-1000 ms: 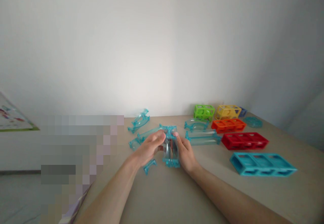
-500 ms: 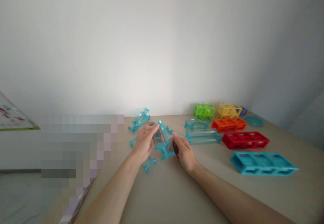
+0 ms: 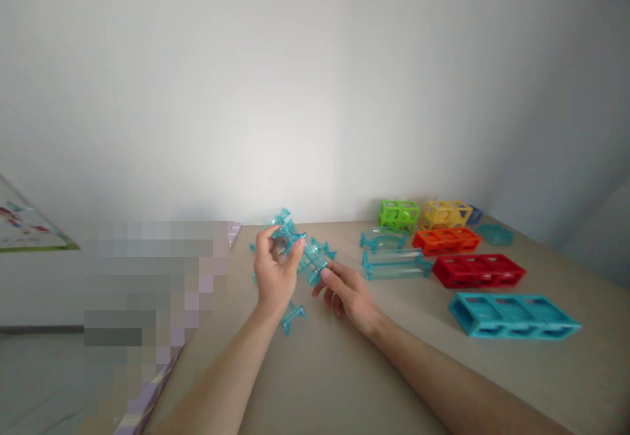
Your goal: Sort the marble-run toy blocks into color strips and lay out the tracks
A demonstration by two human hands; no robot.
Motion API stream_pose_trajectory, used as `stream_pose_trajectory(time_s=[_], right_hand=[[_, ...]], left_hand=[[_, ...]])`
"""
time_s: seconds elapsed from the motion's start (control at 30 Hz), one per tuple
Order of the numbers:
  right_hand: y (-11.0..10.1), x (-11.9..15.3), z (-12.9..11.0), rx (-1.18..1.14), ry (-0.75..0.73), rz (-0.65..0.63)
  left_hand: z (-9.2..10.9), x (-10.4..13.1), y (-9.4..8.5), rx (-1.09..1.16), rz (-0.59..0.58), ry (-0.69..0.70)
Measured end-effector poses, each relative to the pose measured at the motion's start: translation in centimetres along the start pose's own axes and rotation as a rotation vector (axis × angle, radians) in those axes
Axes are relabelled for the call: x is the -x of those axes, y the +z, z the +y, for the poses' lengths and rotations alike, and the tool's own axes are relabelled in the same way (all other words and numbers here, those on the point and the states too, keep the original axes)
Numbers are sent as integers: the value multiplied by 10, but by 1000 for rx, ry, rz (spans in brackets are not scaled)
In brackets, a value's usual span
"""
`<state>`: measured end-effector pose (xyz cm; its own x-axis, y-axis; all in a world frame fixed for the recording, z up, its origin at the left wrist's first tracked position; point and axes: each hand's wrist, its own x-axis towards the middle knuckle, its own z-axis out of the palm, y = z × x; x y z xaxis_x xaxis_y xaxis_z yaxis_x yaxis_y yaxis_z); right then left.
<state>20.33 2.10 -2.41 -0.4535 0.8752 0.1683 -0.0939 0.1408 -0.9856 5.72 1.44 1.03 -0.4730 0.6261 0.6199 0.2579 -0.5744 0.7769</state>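
Observation:
Between my hands, above the table, is a clear blue plastic track piece (image 3: 311, 261), tilted down toward the right. My left hand (image 3: 276, 268) grips its upper left end, thumb in front and fingers curled behind. At the lower right end, my right hand (image 3: 350, 294) pinches the piece between thumb and fingers. Whether it is one piece or two joined together, I cannot tell. Under and behind my hands lie more clear blue pieces, partly hidden; a small one (image 3: 294, 318) shows just below my left hand.
Right of my hands lie a straight clear track (image 3: 398, 266) and a curved one (image 3: 384, 239). Farther right are turquoise (image 3: 514, 317), red (image 3: 478, 271), orange (image 3: 447, 241), green (image 3: 398, 216) and yellow (image 3: 447, 214) open frame blocks. A wall (image 3: 295, 94) rises behind the table (image 3: 305, 382).
The held clear blue piece has turned and now slants from upper left to lower right. My left hand has risen and shifted left; my right hand has moved slightly left onto the piece's lower end.

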Motion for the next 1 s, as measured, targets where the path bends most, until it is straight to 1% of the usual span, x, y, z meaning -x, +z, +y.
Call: stream_pose_trajectory(time_s=[0.2, 0.27, 0.37, 0.43, 0.53, 0.7, 0.83, 0.9, 0.93, 1.0], right_hand=[[1, -2, -1, 62, 51, 5], [1, -3, 0, 61, 53, 18], [1, -3, -1, 19, 65, 26], [1, -3, -1, 6, 60, 0], [0, -3, -3, 8, 31, -35], [0, -3, -3, -15, 30, 19], [-1, -4, 0, -61, 35, 15], [-2, -5, 2, -70, 1, 55], [-3, -6, 3, -65, -36, 109], [-5, -7, 4, -29, -133, 275]], left_hand=[[-9, 12, -4, -105, -15, 186], [-11, 14, -5, -116, -22, 229], [-12, 14, -5, -94, -7, 225], [-12, 14, -5, -86, 12, 210], [-12, 14, -5, -80, 1, 213], [-11, 16, -5, -87, -21, 213], [-11, 16, -6, -114, -7, 260], [-11, 14, -7, -142, 8, 286], [-11, 12, -8, -166, 15, 304], [-11, 8, -8, -245, 22, 346]])
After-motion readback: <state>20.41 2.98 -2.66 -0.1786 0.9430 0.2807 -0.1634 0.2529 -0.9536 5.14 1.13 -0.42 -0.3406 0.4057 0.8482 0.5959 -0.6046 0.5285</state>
